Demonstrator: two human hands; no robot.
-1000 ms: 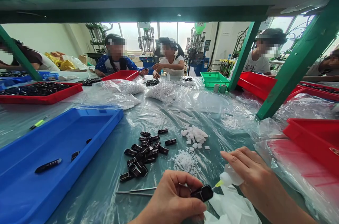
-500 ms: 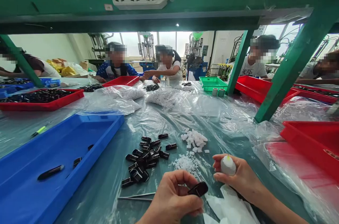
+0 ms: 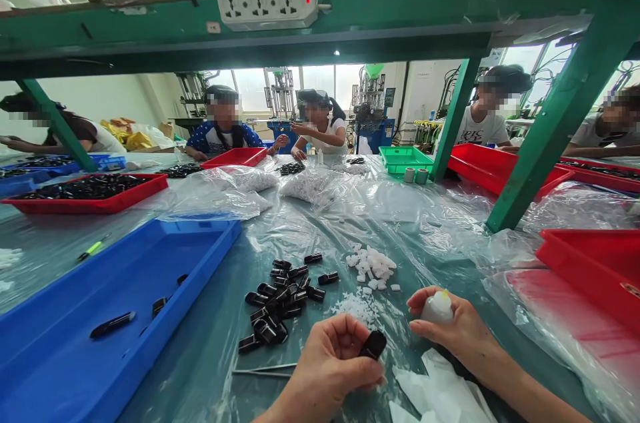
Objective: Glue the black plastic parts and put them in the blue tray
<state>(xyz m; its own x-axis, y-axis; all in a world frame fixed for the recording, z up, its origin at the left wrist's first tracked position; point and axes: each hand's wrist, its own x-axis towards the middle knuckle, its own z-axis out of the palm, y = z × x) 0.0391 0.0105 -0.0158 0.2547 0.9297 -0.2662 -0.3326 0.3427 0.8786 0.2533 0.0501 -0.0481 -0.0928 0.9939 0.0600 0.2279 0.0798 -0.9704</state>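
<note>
Pinched between the thumb and fingers of my left hand (image 3: 333, 370) is a small glossy black plastic piece (image 3: 373, 345). My right hand (image 3: 463, 330) is wrapped round a small white bottle (image 3: 438, 308) with a yellowish tip pointing up. Left of my hands lies a loose pile of similar black pieces (image 3: 280, 303). Metal tweezers (image 3: 265, 370) rest beside my left hand, partly hidden by it. Beyond the hands are a heap of small white chunks (image 3: 373, 264) and a heap of finer white bits (image 3: 357, 306). White tissue (image 3: 443, 390) lies under my right wrist.
A blue tray (image 3: 60, 330) with a few black pieces stands at left, a red tray (image 3: 595, 270) at right. Clear plastic sheeting covers the table. A green shelf beam (image 3: 400, 16) with a power strip (image 3: 267, 4) crosses overhead. Several people sit opposite.
The view has shifted slightly. The black piece in my left hand has turned to stand more upright. The bottle stays in my right hand. Across the table, two people's hands have drawn apart.
</note>
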